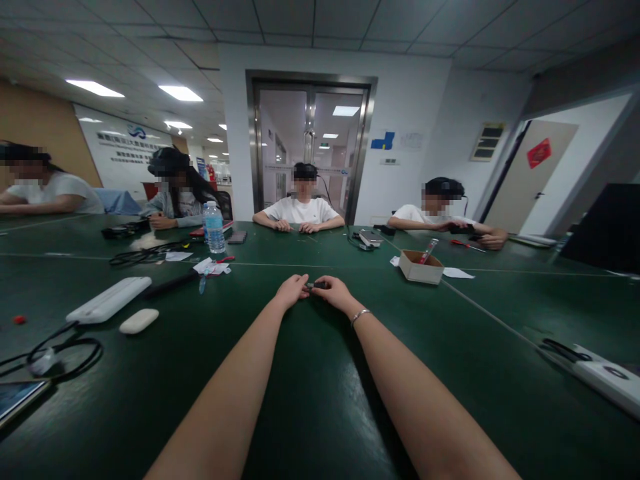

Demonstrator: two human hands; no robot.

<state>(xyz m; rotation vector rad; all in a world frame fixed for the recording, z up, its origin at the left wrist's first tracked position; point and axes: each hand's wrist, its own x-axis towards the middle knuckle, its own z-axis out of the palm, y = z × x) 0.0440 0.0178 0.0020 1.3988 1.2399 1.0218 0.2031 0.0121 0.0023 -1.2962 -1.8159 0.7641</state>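
Note:
Both my arms reach forward over the green table [320, 387]. A small dark object [318, 285] is between my two hands, just above or on the tabletop; its details are too small to tell. My left hand [293, 291] has its fingers closed at the left end of this object. From the right, my right hand [334, 292] pinches the same object between thumb and fingers. A silver bracelet [360, 316] circles my right wrist.
To the left are a water bottle [215, 229], a white power strip [109, 300], a white mouse-like object [139, 321] and cables. An open box [421, 268] stands right of my hands. Several people sit around the table's far side.

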